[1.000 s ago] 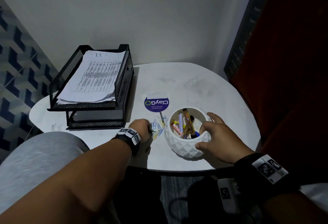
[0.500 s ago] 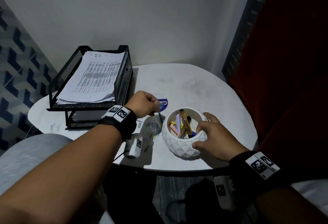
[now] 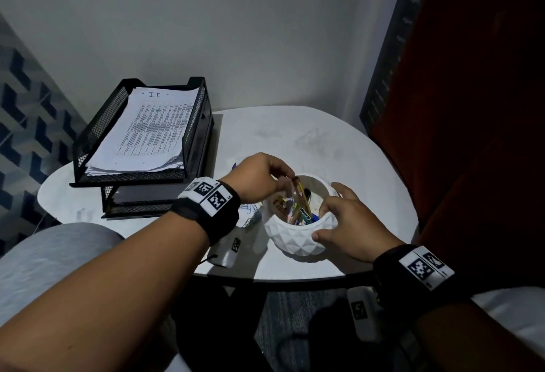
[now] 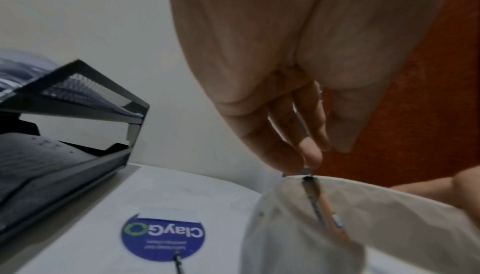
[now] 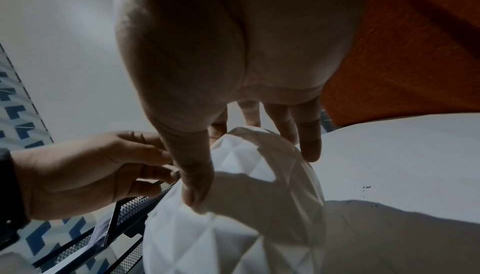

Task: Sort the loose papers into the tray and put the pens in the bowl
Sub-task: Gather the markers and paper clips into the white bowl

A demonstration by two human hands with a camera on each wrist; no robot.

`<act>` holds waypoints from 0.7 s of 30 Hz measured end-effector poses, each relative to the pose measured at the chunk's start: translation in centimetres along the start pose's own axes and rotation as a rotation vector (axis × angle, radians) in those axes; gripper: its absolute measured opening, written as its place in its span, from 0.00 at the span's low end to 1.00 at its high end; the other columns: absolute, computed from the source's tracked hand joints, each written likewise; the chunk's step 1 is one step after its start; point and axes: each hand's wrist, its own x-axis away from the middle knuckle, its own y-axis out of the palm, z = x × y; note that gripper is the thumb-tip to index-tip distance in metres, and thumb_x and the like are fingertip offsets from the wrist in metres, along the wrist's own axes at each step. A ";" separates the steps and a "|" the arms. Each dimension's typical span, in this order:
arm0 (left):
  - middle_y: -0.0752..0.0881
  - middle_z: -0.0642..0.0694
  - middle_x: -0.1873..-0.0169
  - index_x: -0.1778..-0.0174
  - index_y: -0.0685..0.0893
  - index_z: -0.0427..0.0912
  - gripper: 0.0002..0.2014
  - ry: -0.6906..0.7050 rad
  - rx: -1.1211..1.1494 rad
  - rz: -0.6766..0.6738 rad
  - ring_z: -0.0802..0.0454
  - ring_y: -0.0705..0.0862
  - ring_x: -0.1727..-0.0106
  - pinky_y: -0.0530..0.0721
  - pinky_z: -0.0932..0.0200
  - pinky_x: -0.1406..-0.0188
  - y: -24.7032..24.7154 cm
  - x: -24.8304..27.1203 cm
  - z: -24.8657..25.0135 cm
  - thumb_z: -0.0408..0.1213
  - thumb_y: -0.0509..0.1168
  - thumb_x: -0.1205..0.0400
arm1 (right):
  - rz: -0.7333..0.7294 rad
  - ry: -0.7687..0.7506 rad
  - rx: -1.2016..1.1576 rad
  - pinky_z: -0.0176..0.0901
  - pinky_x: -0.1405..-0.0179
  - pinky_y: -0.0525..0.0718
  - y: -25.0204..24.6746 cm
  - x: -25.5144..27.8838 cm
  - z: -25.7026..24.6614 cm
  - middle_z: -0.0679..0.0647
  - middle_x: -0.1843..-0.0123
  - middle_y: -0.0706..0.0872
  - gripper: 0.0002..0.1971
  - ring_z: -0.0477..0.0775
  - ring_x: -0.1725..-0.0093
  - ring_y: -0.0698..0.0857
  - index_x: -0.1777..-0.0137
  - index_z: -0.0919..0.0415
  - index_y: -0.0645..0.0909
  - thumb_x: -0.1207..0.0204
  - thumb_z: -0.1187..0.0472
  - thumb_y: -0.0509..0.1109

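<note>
Left hand [image 3: 259, 177] pinches a pen [image 4: 310, 194] over the bowl [image 3: 298, 239]; right hand [image 3: 348, 224] clamps the bowl's side. Paper clips [image 3: 250, 215] left of bowl, tray [image 3: 194, 135] far left, sticker [image 4: 162, 237] between, white table [image 3: 339, 141].

Head view high, downward—wrist views close, low—all sharing the bowl [image 3: 298, 239].

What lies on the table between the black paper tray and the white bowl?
Between the tray and the bowl lie coloured paper clips, seen from the head, and a round purple sticker, seen from the left wrist.
</note>
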 end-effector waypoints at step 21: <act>0.85 0.43 0.53 0.50 0.71 0.48 0.20 -0.540 -0.539 -0.205 0.41 0.87 0.50 0.88 0.47 0.50 3.1 5.2 -13.1 0.46 0.68 0.35 | -0.009 0.012 -0.019 0.34 0.37 0.66 0.2 -0.9 0.6 0.48 0.14 0.60 0.16 0.50 0.21 0.71 0.53 0.52 0.83 0.37 0.56 0.86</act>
